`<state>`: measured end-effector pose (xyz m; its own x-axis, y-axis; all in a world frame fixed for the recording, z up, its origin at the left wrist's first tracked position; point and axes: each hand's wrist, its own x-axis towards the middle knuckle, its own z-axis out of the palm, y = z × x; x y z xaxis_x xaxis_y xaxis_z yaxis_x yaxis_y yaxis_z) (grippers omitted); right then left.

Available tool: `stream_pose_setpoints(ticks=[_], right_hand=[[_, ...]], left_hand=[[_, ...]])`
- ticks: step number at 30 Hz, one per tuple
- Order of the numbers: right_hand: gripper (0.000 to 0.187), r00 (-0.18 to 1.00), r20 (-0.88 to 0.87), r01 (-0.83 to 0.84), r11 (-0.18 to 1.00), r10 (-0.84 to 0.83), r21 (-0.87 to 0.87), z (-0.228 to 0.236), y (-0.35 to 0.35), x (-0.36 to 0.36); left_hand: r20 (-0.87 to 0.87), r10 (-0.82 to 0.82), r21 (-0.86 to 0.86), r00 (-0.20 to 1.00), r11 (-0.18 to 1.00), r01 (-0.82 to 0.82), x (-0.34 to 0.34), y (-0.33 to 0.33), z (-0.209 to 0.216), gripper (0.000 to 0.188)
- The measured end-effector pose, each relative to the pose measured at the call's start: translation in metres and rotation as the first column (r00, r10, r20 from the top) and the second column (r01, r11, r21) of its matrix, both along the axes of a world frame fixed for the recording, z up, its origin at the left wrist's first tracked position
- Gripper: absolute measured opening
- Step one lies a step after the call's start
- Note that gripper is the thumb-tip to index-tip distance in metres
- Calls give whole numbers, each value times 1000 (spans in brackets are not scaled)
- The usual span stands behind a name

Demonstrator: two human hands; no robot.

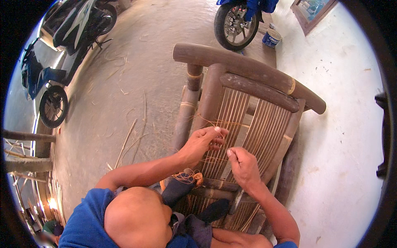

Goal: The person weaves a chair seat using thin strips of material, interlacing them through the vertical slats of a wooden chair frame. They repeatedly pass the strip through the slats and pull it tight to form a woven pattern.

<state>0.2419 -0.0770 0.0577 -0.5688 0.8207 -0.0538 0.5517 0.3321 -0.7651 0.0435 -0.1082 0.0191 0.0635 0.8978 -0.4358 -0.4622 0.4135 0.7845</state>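
Observation:
A bamboo chair [248, 80] with a slatted panel [269, 124] lies in front of me. Thin orange string [235, 123] runs across the slats and around the frame's left side. My left hand [202, 142] is above the slats, thumb and forefinger pinched on the string, its other fingers curled loosely. To its right and a little nearer, my right hand [245, 167] is closed, with the string running to its thumb and forefinger. A loose tangle of orange string [192, 178] lies by my dark-covered foot [178, 190] at the chair's near left.
Two motorcycles stand on the floor, a black one [66, 53] at far left and a blue one [236, 27] at the back. A blue bucket [271, 38] sits by the white wall [339, 144] on the right. Bamboo strips [126, 142] lie left of the chair.

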Motion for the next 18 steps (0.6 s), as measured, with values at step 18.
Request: stream_pose_setpoints(ticks=[18], right_hand=[[28,889,-276,130,780,-365,-612,-54,-57,10]], left_hand=[[102,-14,-2,995,1000,15,10,-3,-16,52]])
